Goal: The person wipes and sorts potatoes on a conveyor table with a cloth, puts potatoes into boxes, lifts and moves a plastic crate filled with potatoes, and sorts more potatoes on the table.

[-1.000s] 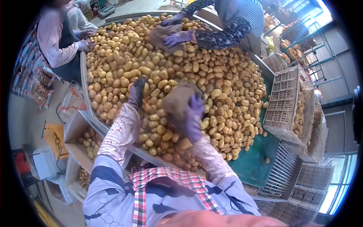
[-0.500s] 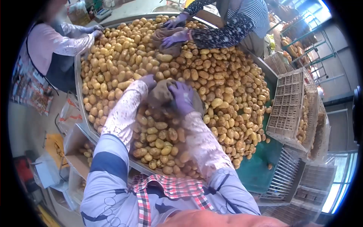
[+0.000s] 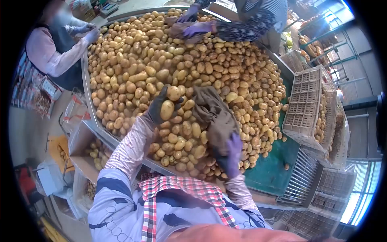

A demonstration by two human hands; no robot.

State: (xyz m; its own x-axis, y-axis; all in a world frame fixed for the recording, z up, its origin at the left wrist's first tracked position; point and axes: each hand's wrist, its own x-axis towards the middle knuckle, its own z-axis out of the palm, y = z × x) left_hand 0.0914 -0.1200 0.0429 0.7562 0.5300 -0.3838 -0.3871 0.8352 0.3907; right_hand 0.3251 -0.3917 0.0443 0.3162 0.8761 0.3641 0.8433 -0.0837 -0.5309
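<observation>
My left hand (image 3: 154,111), in a dark-palmed glove, is turned up with its fingers curled around a yellow potato (image 3: 167,110). Another potato (image 3: 173,93) sits against the same fingers, above the pile. On the right, my right hand (image 3: 232,155), gloved in purple, grips the lower end of a brown cloth (image 3: 215,115). This cloth stretches over the potatoes away from me. Loose potatoes (image 3: 179,141) lie heaped between my hands and all over the wide sorting table (image 3: 89,105).
Across the table a co-worker's purple-gloved hands (image 3: 197,28) hold another cloth (image 3: 183,29). A second person (image 3: 52,52) stands at the left edge. Plastic crates (image 3: 304,107) stand right, beside a green surface (image 3: 268,177) and metal bars (image 3: 304,177). A cardboard box (image 3: 84,151) holds potatoes at lower left.
My left hand has let go of the cloth, turned up and taken potatoes. My right hand has drawn the cloth right and toward me. The left co-worker's hands have left the pile.
</observation>
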